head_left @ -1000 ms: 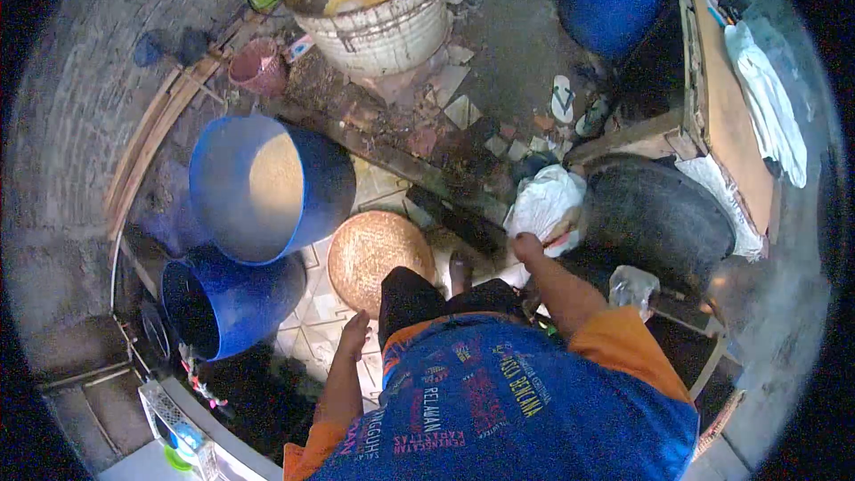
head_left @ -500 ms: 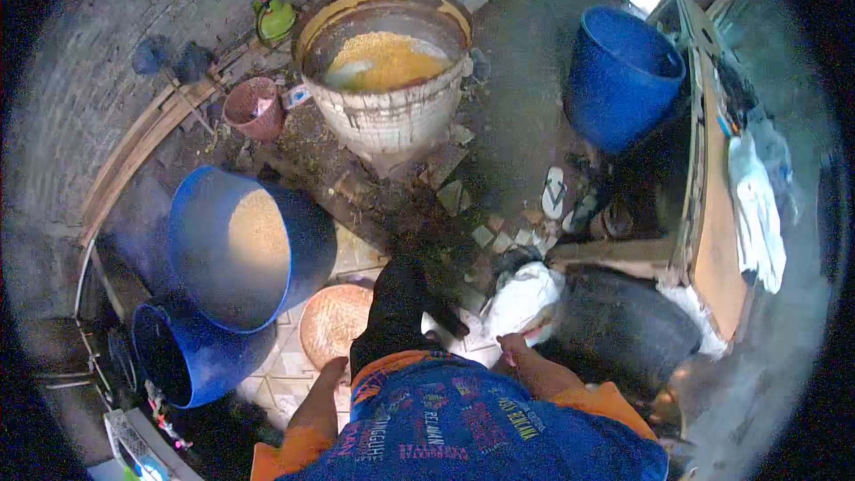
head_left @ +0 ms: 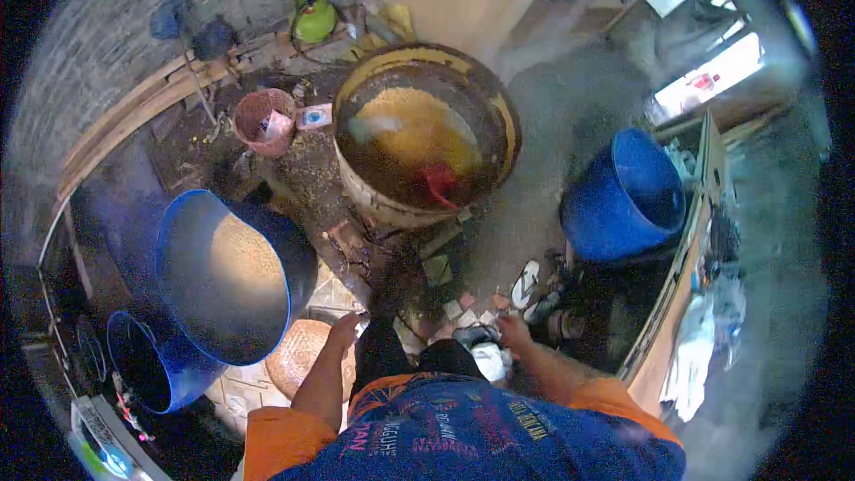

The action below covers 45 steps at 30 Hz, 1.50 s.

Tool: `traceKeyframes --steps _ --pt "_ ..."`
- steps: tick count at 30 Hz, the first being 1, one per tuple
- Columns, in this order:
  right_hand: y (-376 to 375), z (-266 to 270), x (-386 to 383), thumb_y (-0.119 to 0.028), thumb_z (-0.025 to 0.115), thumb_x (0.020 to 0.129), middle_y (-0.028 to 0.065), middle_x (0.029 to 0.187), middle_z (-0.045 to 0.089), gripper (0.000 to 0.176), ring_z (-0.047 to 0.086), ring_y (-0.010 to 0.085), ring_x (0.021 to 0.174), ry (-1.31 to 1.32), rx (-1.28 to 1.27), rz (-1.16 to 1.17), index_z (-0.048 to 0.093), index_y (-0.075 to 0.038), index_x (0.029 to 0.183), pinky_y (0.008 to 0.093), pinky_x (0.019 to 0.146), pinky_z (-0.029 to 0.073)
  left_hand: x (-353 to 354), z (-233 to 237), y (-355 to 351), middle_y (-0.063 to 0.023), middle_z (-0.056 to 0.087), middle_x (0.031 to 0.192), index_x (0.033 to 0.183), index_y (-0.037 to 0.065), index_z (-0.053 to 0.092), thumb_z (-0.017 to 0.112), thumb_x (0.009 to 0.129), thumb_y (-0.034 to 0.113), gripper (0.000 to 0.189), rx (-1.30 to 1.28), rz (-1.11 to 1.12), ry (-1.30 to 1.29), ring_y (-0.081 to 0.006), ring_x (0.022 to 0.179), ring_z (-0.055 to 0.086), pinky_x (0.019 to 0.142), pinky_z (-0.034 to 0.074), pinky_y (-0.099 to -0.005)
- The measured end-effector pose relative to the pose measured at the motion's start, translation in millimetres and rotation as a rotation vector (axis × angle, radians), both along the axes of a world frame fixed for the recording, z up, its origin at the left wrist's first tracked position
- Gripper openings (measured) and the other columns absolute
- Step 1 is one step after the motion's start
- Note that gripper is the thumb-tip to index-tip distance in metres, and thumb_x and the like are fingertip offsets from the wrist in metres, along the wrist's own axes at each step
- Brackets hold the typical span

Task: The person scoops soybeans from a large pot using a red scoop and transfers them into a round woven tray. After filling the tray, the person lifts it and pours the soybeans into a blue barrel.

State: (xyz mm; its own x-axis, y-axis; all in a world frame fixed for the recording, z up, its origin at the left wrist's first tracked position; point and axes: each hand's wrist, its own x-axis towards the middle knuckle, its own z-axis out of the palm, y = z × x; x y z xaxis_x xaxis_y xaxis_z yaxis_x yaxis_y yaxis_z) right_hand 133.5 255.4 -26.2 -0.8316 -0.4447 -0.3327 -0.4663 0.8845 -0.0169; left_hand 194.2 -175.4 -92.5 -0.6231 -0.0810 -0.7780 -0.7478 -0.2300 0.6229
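Note:
My left hand [head_left: 344, 330] hangs at my left side, over the edge of a round woven bamboo basket [head_left: 303, 358]; its fingers look loosely apart and nothing shows in them. On the other side, my right hand [head_left: 514, 331] hangs free above a white bundle [head_left: 489, 361], fingers loosely apart and holding nothing that I can see. Ahead stands a large vat [head_left: 361, 180] with a pale, stained outside. Yellowish grains or beans [head_left: 411, 120] lie in it, along with a red scoop-like thing [head_left: 436, 183].
At left, a big blue drum [head_left: 287, 289] holds pale grains, beside a smaller blue drum [head_left: 142, 365]. Another blue drum [head_left: 614, 205] stands at right near a wooden board [head_left: 663, 303]. A pink basket [head_left: 264, 122], a green gas cylinder [head_left: 315, 21] and a white flip-flop [head_left: 525, 284] are on the floor.
My view has moved forward and tilted up, so the vat appears closer and its red thing is in sight. Both hands have swung slightly forward. The dark barrel at right has left view.

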Motion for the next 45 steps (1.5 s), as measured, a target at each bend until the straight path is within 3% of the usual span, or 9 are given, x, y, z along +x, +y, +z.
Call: traceKeyframes --steps 5,8,16,24,34,36,39,43,45 --pt "-44 3 -40 -0.03 0.059 0.072 0.0199 0.088 0.058 0.043 0.056 0.0249 0.083 -0.236 -0.601 -0.748 0.055 0.003 0.098 0.0342 0.073 0.043 1 -31 -32 -0.0092 0.051 0.102 0.114 0.01 0.045 0.048 0.08 0.036 0.043 -0.056 -0.011 -0.004 -0.0219 0.085 0.05 0.065 0.042 -0.036" --pt "-71 65 -84 -0.031 0.057 0.073 0.02 0.091 0.058 0.043 0.057 0.0272 0.083 -0.164 -0.417 -0.628 0.055 0.002 0.1 0.034 0.073 0.043 15 18 -33 -0.003 0.048 0.08 0.101 0.011 0.05 0.049 0.076 0.041 0.038 -0.117 0.117 -0.213 -0.0148 0.062 0.046 0.047 0.037 -0.0334" --pt "-80 89 -228 -0.025 0.053 0.075 0.017 0.077 0.056 0.024 0.055 0.032 0.073 -0.019 -0.757 -0.201 0.055 -0.001 0.079 0.0384 0.066 0.043 81 35 19 -0.0033 0.05 0.098 0.109 0.018 0.047 0.053 0.077 0.035 0.038 0.163 0.641 -0.011 -0.0205 0.076 0.05 0.061 0.041 -0.0353" --pt "-92 98 -337 -0.025 0.054 0.076 0.0112 0.074 0.057 0.023 0.056 0.0284 0.07 0.208 -0.916 -0.095 0.054 -0.002 0.081 0.0367 0.064 0.044 58 78 114 -0.0053 0.049 0.103 0.113 0.017 0.044 0.051 0.076 0.036 0.042 0.169 0.582 -0.256 -0.0207 0.084 0.051 0.064 0.042 -0.037" --pt "-113 -20 -375 -0.028 0.048 0.08 0.0118 0.084 0.058 0.028 0.055 0.0285 0.082 -0.077 -0.56 -0.132 0.055 -0.004 0.092 0.0354 0.075 0.043 23 62 100 -0.0049 0.049 0.103 0.111 0.012 0.043 0.051 0.076 0.038 0.045 0.105 0.589 -0.048 -0.0225 0.089 0.05 0.07 0.039 -0.037" --pt "-117 -33 -383 -0.029 0.044 0.08 0.0122 0.088 0.058 0.031 0.055 0.0289 0.083 0.163 -0.313 0.219 0.055 -0.005 0.095 0.0355 0.077 0.043 22 81 98 -0.0043 0.049 0.102 0.11 0.013 0.043 0.051 0.077 0.039 0.043 0.1 0.702 -0.14 -0.0222 0.089 0.05 0.07 0.039 -0.0365" --pt "-167 96 -355 -0.03 0.043 0.08 0.0136 0.086 0.059 0.03 0.055 0.0313 0.083 -0.108 -0.084 0.107 0.057 -0.004 0.091 0.0364 0.077 0.043 43 76 99 -0.0034 0.05 0.101 0.11 0.014 0.043 0.051 0.078 0.039 0.041 0.119 0.845 -0.27 -0.0211 0.087 0.051 0.069 0.039 -0.0356" --pt "-177 49 -376 -0.032 0.044 0.079 0.0156 0.082 0.06 0.032 0.055 0.0338 0.083 -0.019 -0.095 -0.003 0.06 -0.005 0.086 0.0387 0.076 0.044 98 60 116 -0.0066 0.049 0.105 0.114 0.018 0.043 0.055 0.075 0.038 0.045 0.222 0.91 -0.217 -0.0239 0.088 0.049 0.071 0.041 -0.0412" --pt "-180 25 -390 -0.032 0.045 0.079 0.0197 0.081 0.059 0.034 0.056 0.0354 0.081 -0.008 0.012 0.381 0.061 -0.002 0.076 0.0422 0.072 0.046 104 74 126 -0.0067 0.049 0.105 0.114 0.018 0.044 0.055 0.075 0.036 0.044 0.199 0.938 -0.283 -0.0251 0.087 0.049 0.07 0.041 -0.0421"
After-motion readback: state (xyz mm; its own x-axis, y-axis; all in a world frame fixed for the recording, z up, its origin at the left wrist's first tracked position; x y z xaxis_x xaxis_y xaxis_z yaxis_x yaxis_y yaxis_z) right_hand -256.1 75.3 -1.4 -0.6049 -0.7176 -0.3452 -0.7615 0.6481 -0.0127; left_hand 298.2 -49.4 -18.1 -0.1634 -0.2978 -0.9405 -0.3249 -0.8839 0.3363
